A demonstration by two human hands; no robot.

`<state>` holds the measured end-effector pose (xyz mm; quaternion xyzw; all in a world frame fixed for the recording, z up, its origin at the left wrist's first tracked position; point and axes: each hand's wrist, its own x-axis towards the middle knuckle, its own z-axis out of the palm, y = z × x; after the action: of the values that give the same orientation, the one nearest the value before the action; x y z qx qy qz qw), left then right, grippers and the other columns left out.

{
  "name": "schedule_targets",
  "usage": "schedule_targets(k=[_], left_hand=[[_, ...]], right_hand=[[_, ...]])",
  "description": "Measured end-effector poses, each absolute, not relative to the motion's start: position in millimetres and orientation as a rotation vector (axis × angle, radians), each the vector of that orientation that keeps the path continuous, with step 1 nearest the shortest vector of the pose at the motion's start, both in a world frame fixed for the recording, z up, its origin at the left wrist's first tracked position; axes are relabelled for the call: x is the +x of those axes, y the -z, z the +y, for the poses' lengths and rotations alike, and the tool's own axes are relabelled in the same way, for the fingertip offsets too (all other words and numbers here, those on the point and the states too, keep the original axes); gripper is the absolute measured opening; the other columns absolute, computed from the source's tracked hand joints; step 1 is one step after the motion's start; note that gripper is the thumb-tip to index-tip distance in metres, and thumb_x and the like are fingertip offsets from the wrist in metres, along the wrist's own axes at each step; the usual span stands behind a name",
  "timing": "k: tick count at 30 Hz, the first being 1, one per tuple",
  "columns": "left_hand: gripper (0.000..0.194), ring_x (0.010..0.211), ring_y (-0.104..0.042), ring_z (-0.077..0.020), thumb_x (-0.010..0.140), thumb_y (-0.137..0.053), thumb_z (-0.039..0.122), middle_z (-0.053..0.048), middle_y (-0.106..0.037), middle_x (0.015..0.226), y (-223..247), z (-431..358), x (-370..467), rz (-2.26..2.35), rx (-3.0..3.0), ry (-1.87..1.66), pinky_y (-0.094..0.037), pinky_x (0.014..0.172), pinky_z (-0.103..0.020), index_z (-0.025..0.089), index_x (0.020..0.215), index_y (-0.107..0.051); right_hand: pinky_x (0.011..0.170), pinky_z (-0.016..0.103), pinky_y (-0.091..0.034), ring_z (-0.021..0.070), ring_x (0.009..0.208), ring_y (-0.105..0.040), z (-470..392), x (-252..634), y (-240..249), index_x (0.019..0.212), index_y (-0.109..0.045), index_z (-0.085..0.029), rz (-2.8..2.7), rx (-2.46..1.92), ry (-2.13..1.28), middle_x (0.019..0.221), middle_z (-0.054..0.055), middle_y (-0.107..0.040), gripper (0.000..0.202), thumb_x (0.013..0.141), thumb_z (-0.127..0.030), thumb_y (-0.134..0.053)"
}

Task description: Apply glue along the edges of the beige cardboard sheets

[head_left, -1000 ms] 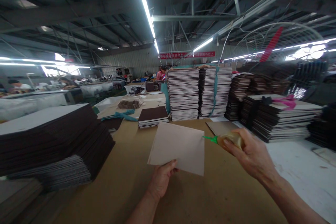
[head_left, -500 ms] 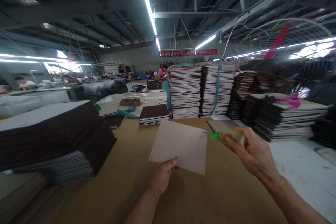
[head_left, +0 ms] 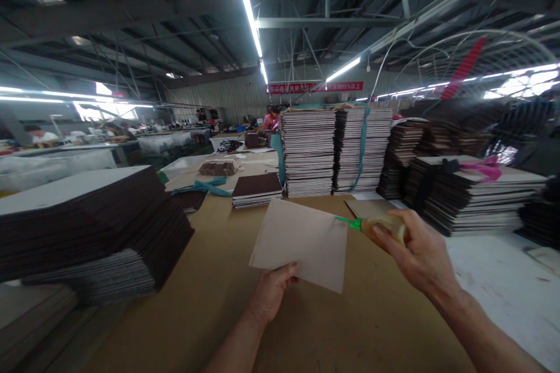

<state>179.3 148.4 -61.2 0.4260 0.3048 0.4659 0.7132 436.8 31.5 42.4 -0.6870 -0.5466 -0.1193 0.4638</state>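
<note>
My left hand (head_left: 273,291) grips the near edge of a pale, roughly square panel (head_left: 300,242), thumb on top and fingers underneath. The panel is held tilted above a brown work surface (head_left: 341,332). In my right hand (head_left: 422,250) is an amber squeeze bottle (head_left: 385,226) with a green nozzle (head_left: 350,222). The bottle lies almost level, and its thin tip points left at the panel's far right corner. Whether the tip touches the panel, I cannot tell. No liquid leaving the nozzle can be made out.
Tall stacks of dark-and-white panels (head_left: 308,154) rise at the back. A big dark stack (head_left: 87,233) stands at the left, a tied stack (head_left: 476,195) at the right. Beyond the panel lie a small brown pile (head_left: 257,189) and a teal strap (head_left: 207,185). A person (head_left: 270,119) is farther back.
My right hand and the bottle have shifted slightly left, bringing the nozzle tip a little farther over the panel's corner. My left hand and the panel have hardly moved.
</note>
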Motion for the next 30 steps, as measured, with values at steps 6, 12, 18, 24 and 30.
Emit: schedule_targets(k=[6,12,18,24,30], left_hand=[[0.028,0.08,-0.063,-0.0219,0.058,-0.082,0.023,-0.006,-0.072,0.088,57,149,177,0.691,0.889,-1.064,-0.051,0.062,-0.031,0.017,0.084,-0.073],[0.025,0.077,-0.063,-0.0205,0.058,-0.081,0.023,-0.005,-0.072,0.086,55,150,179,0.695,0.863,-1.074,-0.05,0.061,-0.03,0.016,0.081,-0.072],[0.027,0.078,-0.063,-0.0211,0.058,-0.082,0.024,-0.007,-0.071,0.086,55,149,178,0.692,0.867,-1.052,-0.051,0.063,-0.031,0.015,0.082,-0.071],[0.028,0.078,-0.064,-0.0217,0.058,-0.082,0.024,-0.007,-0.072,0.088,53,149,178,0.692,0.87,-1.071,-0.05,0.061,-0.03,0.016,0.083,-0.071],[0.026,0.078,-0.063,-0.0219,0.058,-0.081,0.023,-0.006,-0.072,0.087,52,148,179,0.7,0.867,-1.081,-0.05,0.061,-0.031,0.017,0.082,-0.072]], right_hand=[[0.06,0.032,-0.04,0.0224,0.068,-0.055,30,432,-48,0.101,-0.054,-0.02,-1.322,-1.69,0.268,0.077,0.003,-0.058,0.044,0.085,-0.061,-0.05],[0.058,0.032,-0.039,0.023,0.065,-0.054,20,437,-46,0.097,-0.054,-0.022,-1.264,-1.688,0.208,0.076,0.003,-0.058,0.043,0.083,-0.062,-0.054],[0.06,0.032,-0.04,0.0226,0.068,-0.055,20,436,-44,0.098,-0.054,-0.022,-1.262,-1.709,0.187,0.078,0.002,-0.058,0.043,0.082,-0.062,-0.054],[0.06,0.034,-0.04,0.0242,0.067,-0.055,18,436,-40,0.097,-0.054,-0.022,-1.312,-1.753,0.139,0.075,0.001,-0.058,0.046,0.082,-0.066,-0.051],[0.06,0.035,-0.041,0.0266,0.069,-0.056,17,434,-38,0.097,-0.055,-0.022,-1.187,-1.705,0.184,0.078,0.004,-0.06,0.043,0.081,-0.062,-0.054]])
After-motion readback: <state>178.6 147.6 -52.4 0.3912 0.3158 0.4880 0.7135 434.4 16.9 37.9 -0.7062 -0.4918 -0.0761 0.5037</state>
